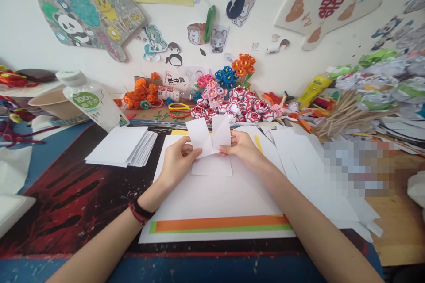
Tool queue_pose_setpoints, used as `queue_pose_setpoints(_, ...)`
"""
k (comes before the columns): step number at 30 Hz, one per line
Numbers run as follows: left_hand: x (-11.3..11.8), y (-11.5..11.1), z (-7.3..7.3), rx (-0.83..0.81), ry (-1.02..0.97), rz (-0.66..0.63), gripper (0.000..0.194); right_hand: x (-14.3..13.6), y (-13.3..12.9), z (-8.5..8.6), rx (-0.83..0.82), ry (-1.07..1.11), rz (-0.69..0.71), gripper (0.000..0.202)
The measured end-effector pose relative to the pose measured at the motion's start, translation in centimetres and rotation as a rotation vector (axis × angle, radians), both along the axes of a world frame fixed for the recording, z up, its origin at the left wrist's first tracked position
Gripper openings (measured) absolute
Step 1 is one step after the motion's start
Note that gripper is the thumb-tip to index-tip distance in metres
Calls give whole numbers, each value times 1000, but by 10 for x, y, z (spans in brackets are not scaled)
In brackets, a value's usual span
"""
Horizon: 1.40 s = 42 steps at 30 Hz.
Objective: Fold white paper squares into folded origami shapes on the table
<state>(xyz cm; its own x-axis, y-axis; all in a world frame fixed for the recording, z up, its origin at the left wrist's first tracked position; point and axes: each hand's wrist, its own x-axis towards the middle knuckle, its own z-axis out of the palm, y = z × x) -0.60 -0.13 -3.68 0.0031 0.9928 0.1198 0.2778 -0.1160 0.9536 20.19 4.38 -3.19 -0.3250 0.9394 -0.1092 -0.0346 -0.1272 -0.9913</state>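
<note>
Between my two hands is a small white sheet of paper (203, 136), creased, with a gap in its upper edge that leaves two flaps standing up. My left hand (181, 155) pinches its lower left side between thumb and fingers. On the lower right side, my right hand (244, 148) grips it the same way. Just below the held paper, another small white piece of paper (212, 167) lies flat. Under both is a large white sheet (212, 199) with an orange strip (219, 223) and a green edge along its near side.
A stack of white paper squares (116, 146) sits to the left, with a clear plastic bottle (93, 101) behind it. Loose white sheets (305, 168) spread to the right. Red-and-white flowers (239, 105) line the wall side. A bundle of sticks (345, 112) carries paper flowers at the right.
</note>
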Motion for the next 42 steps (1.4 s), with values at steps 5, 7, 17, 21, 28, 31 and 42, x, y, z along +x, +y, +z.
queue_pose_setpoints(5,0,0,-2,-14,-80,14,28,-2,0,1,-24,3,-27,44)
queue_pose_setpoints(7,-1,1,-3,-8,-93,33,28,1,2,1,-20,2,-48,39)
queue_pose_setpoints(17,3,-4,7,34,-40,46,24,3,1,2,-4,43,67,38)
queue_pose_setpoints(21,5,-8,9,56,177,88,25,-11,-13,7,26,109,215,41)
queue_pose_setpoints(28,6,-10,11,48,233,109,33,-15,-20,6,167,-58,317,45)
queue_pose_setpoints(31,5,-12,11,94,266,132,33,-15,-19,8,328,-219,240,44)
queue_pose_setpoints(42,4,-14,15,455,589,114,23,-12,-20,19,818,-567,-74,29)
